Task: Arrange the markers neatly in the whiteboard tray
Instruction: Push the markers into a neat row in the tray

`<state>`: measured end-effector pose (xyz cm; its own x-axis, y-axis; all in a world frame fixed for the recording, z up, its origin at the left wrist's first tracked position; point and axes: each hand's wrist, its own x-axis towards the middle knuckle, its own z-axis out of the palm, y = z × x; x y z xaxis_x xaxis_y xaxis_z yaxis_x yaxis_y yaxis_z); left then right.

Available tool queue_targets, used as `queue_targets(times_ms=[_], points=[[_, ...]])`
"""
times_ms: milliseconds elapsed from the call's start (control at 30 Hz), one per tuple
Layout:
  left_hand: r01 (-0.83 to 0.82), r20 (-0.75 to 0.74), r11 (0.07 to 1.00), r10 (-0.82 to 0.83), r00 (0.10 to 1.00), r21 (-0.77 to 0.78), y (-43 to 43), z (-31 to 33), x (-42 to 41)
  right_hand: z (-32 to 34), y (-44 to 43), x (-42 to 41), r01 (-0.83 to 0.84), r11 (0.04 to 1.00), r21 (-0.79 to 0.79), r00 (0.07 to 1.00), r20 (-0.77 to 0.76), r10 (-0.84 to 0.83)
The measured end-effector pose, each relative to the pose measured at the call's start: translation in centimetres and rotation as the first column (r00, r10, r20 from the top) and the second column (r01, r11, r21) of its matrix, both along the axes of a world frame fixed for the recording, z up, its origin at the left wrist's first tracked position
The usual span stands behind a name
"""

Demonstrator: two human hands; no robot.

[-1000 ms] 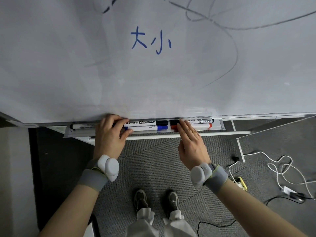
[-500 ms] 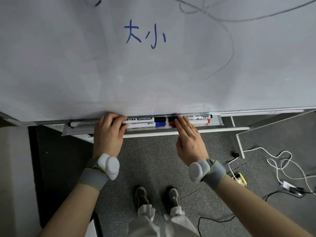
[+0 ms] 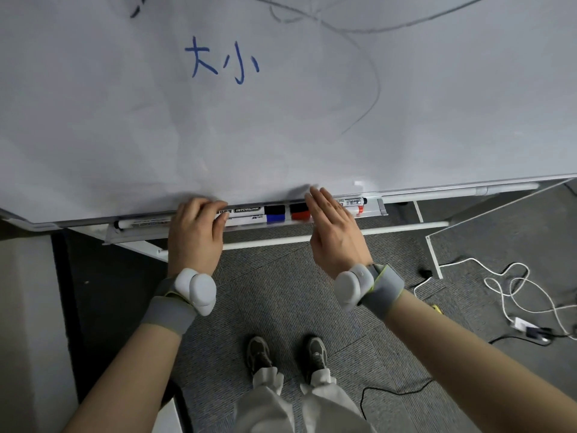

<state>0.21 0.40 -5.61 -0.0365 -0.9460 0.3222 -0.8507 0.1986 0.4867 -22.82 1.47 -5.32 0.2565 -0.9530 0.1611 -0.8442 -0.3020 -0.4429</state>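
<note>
Your markers lie end to end in the whiteboard tray [image 3: 371, 210]: black-capped marker [image 3: 249, 210] above blue-capped marker [image 3: 262, 217], red-capped marker [image 3: 301, 215] at their 3 o'clock.

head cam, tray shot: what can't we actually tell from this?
- Head view: left hand covers the middles of the markers in the tray.
- Right hand covers the red marker barrel.
- Label text too small to read.
- Whether either hand grips a marker: fingertips unclear.
</note>
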Motion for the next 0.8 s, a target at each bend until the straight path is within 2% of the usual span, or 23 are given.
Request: queue_targets(times_ms=[400,633,800], points=[[-0.004,0.099,0.998,-0.002,0.995,0.057,2.5,0.3,-1.0,0.1,1.3,-2.0,-0.010,0.999,0.033,0.999,-0.046,0.011],[0.161,0.308,0.955,-0.235,0.922,0.247,3.8,-0.6,-3.6,-0.8,1.0,-3.0,-0.012,0.998,0.067,0.997,-0.080,0.017],[0.144,0.395,0.943,-0.260,0.881,0.298,3.7,-1.9,-5.1,-1.3,0.8,-3.3,-0.036,0.995,0.093,0.994,-0.097,0.045]])
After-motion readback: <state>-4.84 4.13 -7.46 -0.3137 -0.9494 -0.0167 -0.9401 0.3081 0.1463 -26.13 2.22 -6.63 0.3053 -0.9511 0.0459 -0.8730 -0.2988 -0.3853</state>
